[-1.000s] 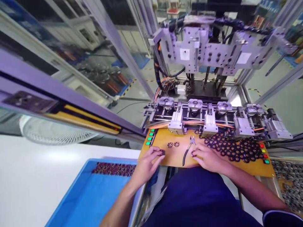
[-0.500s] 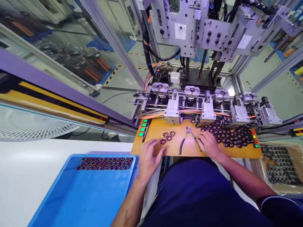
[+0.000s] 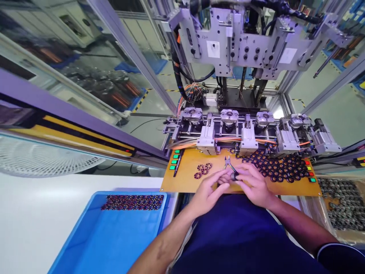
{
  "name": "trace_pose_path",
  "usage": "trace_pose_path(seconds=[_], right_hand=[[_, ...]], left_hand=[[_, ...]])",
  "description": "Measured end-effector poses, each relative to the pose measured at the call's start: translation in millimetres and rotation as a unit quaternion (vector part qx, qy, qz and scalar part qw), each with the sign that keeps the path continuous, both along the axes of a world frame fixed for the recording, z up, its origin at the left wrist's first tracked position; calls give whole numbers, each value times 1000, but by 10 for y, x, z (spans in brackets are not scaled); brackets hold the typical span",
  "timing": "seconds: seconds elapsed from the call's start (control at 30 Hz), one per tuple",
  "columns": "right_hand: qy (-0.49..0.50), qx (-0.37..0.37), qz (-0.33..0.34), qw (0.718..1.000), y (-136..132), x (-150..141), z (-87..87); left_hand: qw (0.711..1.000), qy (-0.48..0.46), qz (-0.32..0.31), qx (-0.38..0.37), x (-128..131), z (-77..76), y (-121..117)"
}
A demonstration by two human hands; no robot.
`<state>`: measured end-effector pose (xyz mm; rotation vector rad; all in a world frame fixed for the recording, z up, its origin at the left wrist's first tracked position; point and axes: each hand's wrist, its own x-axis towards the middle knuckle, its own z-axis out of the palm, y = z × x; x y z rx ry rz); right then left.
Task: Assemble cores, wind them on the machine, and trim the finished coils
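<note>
Both my hands meet over the middle of an orange-yellow board [image 3: 185, 173]. My right hand [image 3: 253, 185] pinches a small dark ring [image 3: 234, 176] between its fingertips. My left hand [image 3: 209, 193] reaches across, its fingertips close to that ring. Steel diagonal cutters [image 3: 227, 163] stand just above my fingers, their handles hidden by my hands. To the left lies a small group of dark rings [image 3: 203, 170]. A large heap of similar rings [image 3: 278, 166] spreads across the board's right side, near my right hand.
A blue tray [image 3: 99, 236] holds rows of dark rings at its far end, left of the board. Behind the board stands a metal fixture row [image 3: 229, 131] with pneumatic cylinders. Green buttons [image 3: 173, 161] line the board's left edge. A box of rings [image 3: 342, 203] sits at right.
My left hand has moved right from beside the small rings to meet my right hand. The cutters' handles are now covered by my hands, and a ring shows between my fingers.
</note>
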<state>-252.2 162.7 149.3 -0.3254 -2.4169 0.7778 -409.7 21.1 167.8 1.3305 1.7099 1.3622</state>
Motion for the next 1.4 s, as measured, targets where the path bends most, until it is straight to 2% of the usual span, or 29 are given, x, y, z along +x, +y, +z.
trace_pose_path(seconds=[0.03, 0.1, 0.2, 0.27, 0.37, 0.53, 0.63, 0.7, 0.8, 0.9, 1.0, 1.1, 1.2, 1.3, 1.4], right_hand=[[36, -26, 21, 999, -57, -31, 122], [96, -91, 59, 990, -136, -92, 323], [106, -184, 101, 972, -167, -183, 488], [99, -238, 118, 959, -152, -243, 527], [92, -279, 129, 947, -125, -334, 540], [68, -301, 148, 940, -124, -460, 542], [41, -311, 162, 935, -78, -531, 587], [19, -295, 173, 939, 31, -614, 671], [7, -207, 207, 956, 325, -868, 881], [4, -61, 212, 975, 671, -1324, 1082], [-12, 49, 177, 983, 937, -1919, 1132], [-32, 87, 162, 982, 1081, -2471, 1020], [-61, 124, 176, 975, 1138, -2805, 860], [-92, 155, 193, 964, 1159, -2907, 750], [-119, 179, 197, 957, 1164, -2901, 719]], left_hand=[[998, -59, -23, -4, 20, 52, 25], [994, -109, -15, 7, 45, 139, 42], [996, -36, 59, 50, 49, 225, 11], [991, 42, 96, 87, 38, 254, -13], [976, 117, 127, 136, 20, 270, -23], [959, 161, 162, 171, -15, 289, -24], [950, 189, 166, 185, -83, 234, -60], [947, 207, 181, 167, -172, 103, -105], [945, 240, 208, 79, -351, -240, -182], [941, 263, 212, 20, -499, -630, -226], [939, 273, 208, -4, -540, -907, -208], [940, 279, 194, -6, -511, -1033, -156], [942, 281, 181, 10, -487, -1081, -121], [941, 279, 191, 25, -492, -1120, -126], [937, 273, 214, 35, -505, -1156, -150]])
